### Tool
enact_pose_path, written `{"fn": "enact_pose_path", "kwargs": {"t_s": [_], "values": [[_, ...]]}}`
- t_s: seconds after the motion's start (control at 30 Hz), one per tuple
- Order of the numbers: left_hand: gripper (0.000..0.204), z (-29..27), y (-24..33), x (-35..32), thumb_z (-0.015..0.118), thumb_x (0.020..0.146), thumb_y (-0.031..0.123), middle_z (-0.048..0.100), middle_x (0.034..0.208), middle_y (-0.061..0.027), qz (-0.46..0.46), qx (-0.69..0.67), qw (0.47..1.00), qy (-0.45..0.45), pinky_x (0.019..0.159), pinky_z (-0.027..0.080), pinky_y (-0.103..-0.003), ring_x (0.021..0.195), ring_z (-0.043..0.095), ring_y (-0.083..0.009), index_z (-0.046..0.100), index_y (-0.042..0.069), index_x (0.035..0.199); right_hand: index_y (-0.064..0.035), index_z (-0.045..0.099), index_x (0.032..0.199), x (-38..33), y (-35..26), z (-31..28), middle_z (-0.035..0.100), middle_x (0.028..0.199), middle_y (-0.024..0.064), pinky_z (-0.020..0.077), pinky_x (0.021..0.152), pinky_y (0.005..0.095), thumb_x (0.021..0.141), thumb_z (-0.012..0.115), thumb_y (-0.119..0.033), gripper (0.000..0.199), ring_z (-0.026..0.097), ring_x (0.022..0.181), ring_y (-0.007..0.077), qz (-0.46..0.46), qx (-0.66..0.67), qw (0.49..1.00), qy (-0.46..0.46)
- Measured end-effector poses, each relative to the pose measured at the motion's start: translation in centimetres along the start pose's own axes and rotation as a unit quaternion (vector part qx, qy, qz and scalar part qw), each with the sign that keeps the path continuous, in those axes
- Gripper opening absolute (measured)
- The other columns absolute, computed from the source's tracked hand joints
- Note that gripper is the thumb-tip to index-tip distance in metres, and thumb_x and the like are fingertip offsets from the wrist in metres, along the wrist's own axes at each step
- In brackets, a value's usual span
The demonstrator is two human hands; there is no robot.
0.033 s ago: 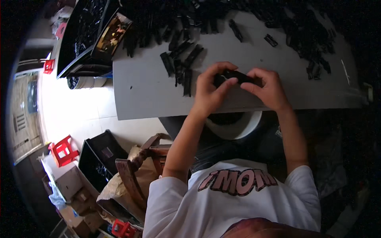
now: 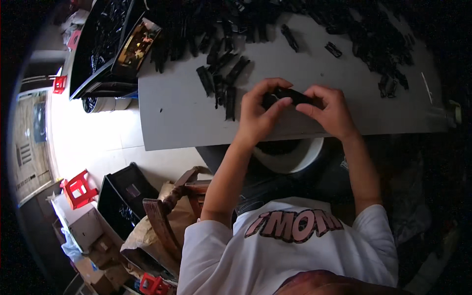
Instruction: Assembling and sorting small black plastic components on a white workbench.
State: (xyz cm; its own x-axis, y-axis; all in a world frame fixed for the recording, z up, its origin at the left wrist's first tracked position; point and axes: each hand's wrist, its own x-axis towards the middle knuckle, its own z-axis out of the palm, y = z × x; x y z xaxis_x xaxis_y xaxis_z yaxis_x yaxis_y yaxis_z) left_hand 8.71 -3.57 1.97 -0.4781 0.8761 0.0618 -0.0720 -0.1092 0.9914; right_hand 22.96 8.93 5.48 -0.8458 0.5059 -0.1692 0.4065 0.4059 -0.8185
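Note:
Above the near edge of the grey table (image 2: 172,123), both my hands are closed around a long black plastic part (image 2: 293,95). My left hand (image 2: 260,110) grips its left end, thumb on the near side and fingers curled behind. Around the right end are the bent fingers and thumb of my right hand (image 2: 330,109). The part's exact kind is hidden by my fingers and the dim light. Just left of my left hand lies a small group of similar black plastic parts (image 2: 230,103).
Heaps of black parts (image 2: 378,44) cover the table's far side. A black crate (image 2: 93,73) with a shiny gold box (image 2: 137,44) stands at far left. Below the table edge is a white bucket (image 2: 312,155). A wooden chair (image 2: 160,221), black bin (image 2: 110,196) and red stool (image 2: 78,189) stand left.

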Motion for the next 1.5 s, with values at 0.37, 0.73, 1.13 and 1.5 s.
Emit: {"fn": "enact_pose_path", "kwargs": {"t_s": [0.37, 0.73, 1.13, 1.5], "values": [[0.010, -0.8, 2.1, -1.6, 0.058, 0.084, 0.003, 0.053, 0.075, -0.0005, -0.049, -0.008, 0.999, 0.016, 0.061, 0.043, -0.021, 0.063, 0.053, -0.0055, 0.051, 0.003, 0.090, -0.0059, 0.061, 0.103, 11.2, 6.0, -7.7, 0.059, 0.095, 0.0067, 0.0504, 0.064, 0.0338, 0.092, 0.056, -0.023, 0.022, 0.060, 0.079, 0.0193, -0.201, -0.284, 0.908, 0.235], [0.021, -3.1, 5.0, 2.6, 0.062, 0.073, 0.005, 0.051, 0.101, -0.0137, -0.002, 0.686, 0.724, 0.074, 0.053, 0.050, -0.038, 0.067, 0.062, -0.0309, 0.057, 0.004, 0.093, -0.0073, 0.058, 0.106, 12.2, 4.6, -6.1, 0.054, 0.101, 0.0081, 0.0522, 0.071, 0.0423, 0.088, 0.059, -0.018, 0.021, 0.057, 0.088, 0.0293, -0.156, -0.444, 0.837, 0.279], [0.017, 0.4, 3.3, 2.1, 0.059, 0.076, 0.009, 0.057, 0.089, -0.0137, 0.051, 0.591, 0.805, 0.007, 0.051, 0.050, -0.040, 0.063, 0.062, -0.0316, 0.054, 0.008, 0.092, -0.0071, 0.052, 0.108, -0.7, 3.9, -2.9, 0.061, 0.096, 0.0128, 0.0495, 0.067, 0.0354, 0.086, 0.057, -0.008, 0.023, 0.063, 0.078, 0.0274, 0.008, -0.349, 0.928, 0.127], [0.029, -0.6, 0.6, -0.8, 0.068, 0.074, 0.007, 0.064, 0.098, -0.0161, 0.026, 0.295, 0.955, -0.009, 0.076, 0.050, -0.034, 0.087, 0.064, -0.0276, 0.062, 0.003, 0.103, -0.0043, 0.059, 0.111, 0.0, 5.5, -4.9, 0.055, 0.115, 0.0110, 0.0492, 0.077, 0.0358, 0.082, 0.062, -0.004, 0.029, 0.057, 0.098, 0.0277, -0.193, -0.346, 0.917, 0.044]]}}
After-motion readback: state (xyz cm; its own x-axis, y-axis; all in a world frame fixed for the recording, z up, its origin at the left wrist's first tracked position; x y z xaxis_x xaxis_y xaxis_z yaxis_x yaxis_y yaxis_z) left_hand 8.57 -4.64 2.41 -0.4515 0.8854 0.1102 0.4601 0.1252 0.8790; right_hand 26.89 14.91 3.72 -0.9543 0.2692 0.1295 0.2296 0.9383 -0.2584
